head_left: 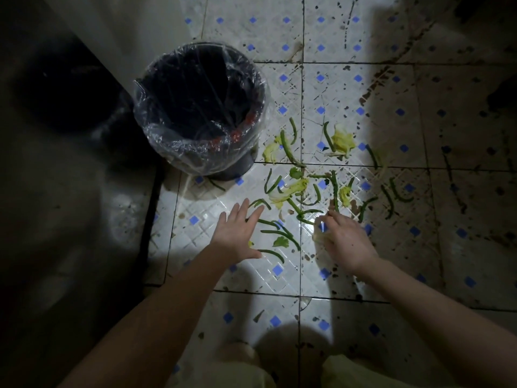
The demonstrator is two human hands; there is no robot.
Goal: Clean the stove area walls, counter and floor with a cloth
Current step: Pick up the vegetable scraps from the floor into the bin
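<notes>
The glossy tiled floor point(349, 88), white with small blue diamonds and a raised lattice, is speckled with dark grime that thickens to the right. Thin, curved green bean strips point(285, 144) and limp yellow-green leaf pieces point(342, 141) lie flat on it, their long axes pointing every way, in a band running left to right beside a round dark bin point(235, 169) lined with crinkled clear plastic point(156, 141). The left hand point(237, 233) is palm down with fingers straight and spread, tips pointing toward the bin, strips just beside its thumb. The right hand point(344, 242) is knuckles up, fingers curled down onto what seems a pale crumpled wad point(319, 235), dim and hard to identify, at the near edge of the scatter.
</notes>
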